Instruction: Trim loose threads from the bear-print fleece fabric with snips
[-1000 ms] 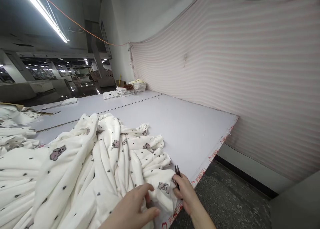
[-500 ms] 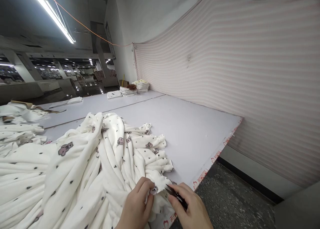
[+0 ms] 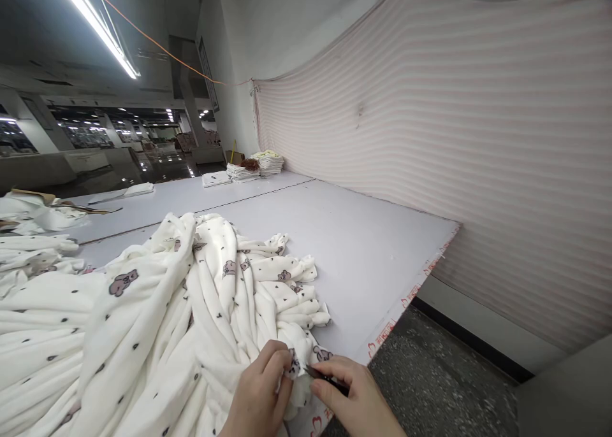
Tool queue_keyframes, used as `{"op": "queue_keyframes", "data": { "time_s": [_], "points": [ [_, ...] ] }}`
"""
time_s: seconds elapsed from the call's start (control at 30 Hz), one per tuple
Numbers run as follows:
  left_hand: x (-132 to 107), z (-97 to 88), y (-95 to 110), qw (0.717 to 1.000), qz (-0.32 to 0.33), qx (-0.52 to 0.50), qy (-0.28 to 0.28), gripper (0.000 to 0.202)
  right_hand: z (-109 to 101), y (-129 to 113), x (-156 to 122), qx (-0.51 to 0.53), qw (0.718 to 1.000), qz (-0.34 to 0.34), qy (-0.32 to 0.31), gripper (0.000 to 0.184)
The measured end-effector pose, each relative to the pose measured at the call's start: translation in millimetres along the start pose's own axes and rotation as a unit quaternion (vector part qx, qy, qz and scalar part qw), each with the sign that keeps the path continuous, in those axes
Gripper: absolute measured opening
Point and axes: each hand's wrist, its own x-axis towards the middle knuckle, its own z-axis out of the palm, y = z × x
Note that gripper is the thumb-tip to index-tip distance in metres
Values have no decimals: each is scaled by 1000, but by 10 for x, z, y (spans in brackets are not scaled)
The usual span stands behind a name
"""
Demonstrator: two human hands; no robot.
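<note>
A heap of white fabric (image 3: 157, 335) printed with bears and small dark marks spreads over the left and near part of the table. My left hand (image 3: 262, 386) pinches an edge of this fabric at the table's near edge. In my right hand (image 3: 356, 392) is a pair of small black thread snips (image 3: 329, 381), gripped between thumb and fingers. The snips' tip points left and lies close to the pinched fabric edge. Whether the blades touch the cloth, I cannot tell.
The pale table (image 3: 363, 233) has an edge with red print on the right. Folded white stacks (image 3: 243, 172) stand at its far end. White scraps (image 3: 38, 214) lie at far left. A striped pink-and-white curtain (image 3: 454, 137) hangs along the right, above a dark speckled floor (image 3: 430, 373).
My right hand has moved the snips left and slightly down, closer to my left hand. My left hand keeps its pinch on the fabric.
</note>
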Motion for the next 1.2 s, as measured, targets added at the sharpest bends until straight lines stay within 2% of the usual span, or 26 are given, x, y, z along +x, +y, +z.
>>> {"op": "queue_keyframes", "data": {
  "time_s": [0.13, 0.37, 0.5, 0.6, 0.67, 0.73, 0.83, 0.87, 0.93, 0.97, 1.03, 1.1, 1.2],
  "points": [
    [10, -11, 10, 1000, -3, -2, 9, 20, -17, -76, 33, -5, 999, 19, -33, 16],
    [18, -28, 13, 1000, 13, 1, 5, 21, 32, -32, 19, 0, 1000, 13, -15, 15],
    [0, -28, 3, 999, 28, 13, -18, 21, 24, -166, 54, -42, 999, -14, -21, 10],
    [-16, -42, -11, 998, 42, 25, -27, 20, -15, -235, 77, -65, 997, 2, -46, 12],
    [-25, -53, -21, 998, 53, 32, -29, 20, -14, -193, 63, -45, 998, 17, -47, 16],
    [-33, -58, -28, 997, 64, 34, -21, 20, 37, -89, 29, -1, 999, 33, -22, 14],
    [-44, -55, -31, 997, 70, 21, 1, 20, 181, 55, -13, 94, 994, 50, 17, 35],
    [-44, -56, -28, 998, 67, 9, 4, 20, 226, 71, -14, 111, 993, 37, 27, 34],
    [-31, -71, -14, 999, 35, -21, -8, 18, 279, 50, 3, 117, 992, 3, 54, 16],
    [-12, -88, -4, 999, -3, -36, -20, 15, 284, 20, 15, 113, 991, -6, 78, 17],
    [52, -141, 15, 990, -107, -73, -55, 6, 269, -42, 27, 112, 984, 6, 136, 29],
    [143, -206, 23, 967, -200, -123, -95, 14, 261, -66, 14, 128, 975, 28, 182, 34],
    [270, -291, 7, 928, -273, -223, -120, 25, 334, -8, -21, 135, 976, 27, 168, 36]
  ]
}}
